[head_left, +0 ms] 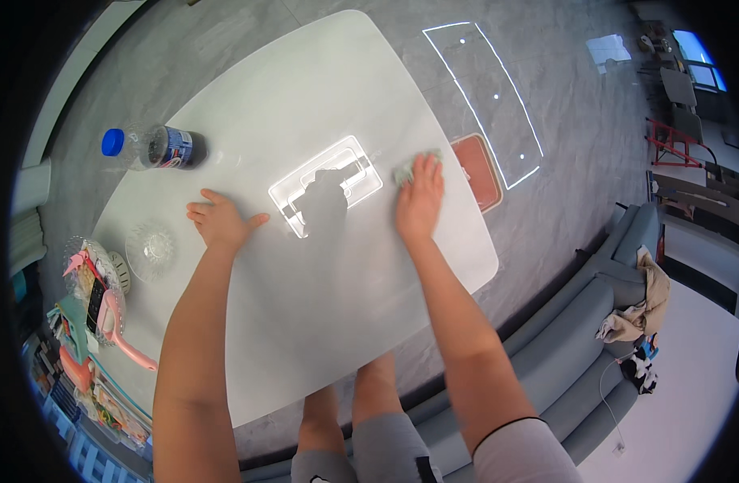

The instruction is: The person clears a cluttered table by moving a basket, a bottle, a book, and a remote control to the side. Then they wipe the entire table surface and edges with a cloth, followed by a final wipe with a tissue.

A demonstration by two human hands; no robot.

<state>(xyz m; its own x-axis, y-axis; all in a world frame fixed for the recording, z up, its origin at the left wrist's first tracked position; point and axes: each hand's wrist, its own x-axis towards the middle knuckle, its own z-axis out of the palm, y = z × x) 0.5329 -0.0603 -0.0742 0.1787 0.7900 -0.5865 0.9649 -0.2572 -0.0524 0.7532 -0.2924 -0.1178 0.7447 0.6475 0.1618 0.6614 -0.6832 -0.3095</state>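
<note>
My right hand (420, 202) lies over a crumpled pale greenish cloth (401, 176), pressing it on the white glossy table (321, 78) close to the right edge. Part of the cloth is hidden under the palm and fingers. My left hand (220, 222) rests on the tabletop at the left with its fingers spread and nothing in it. Beyond it a plastic bottle (179, 148) of dark drink with a blue cap stands near the left edge. A clear glass dish (152, 250) sits to the left of that hand.
A glass bowl (69, 247) at the left edge holds a black remote and small items, with a pink-handled object (119, 338) beside it. A pink-topped stool or bin (481, 172) stands beside the table's right edge. A grey sofa (563, 326) is at lower right.
</note>
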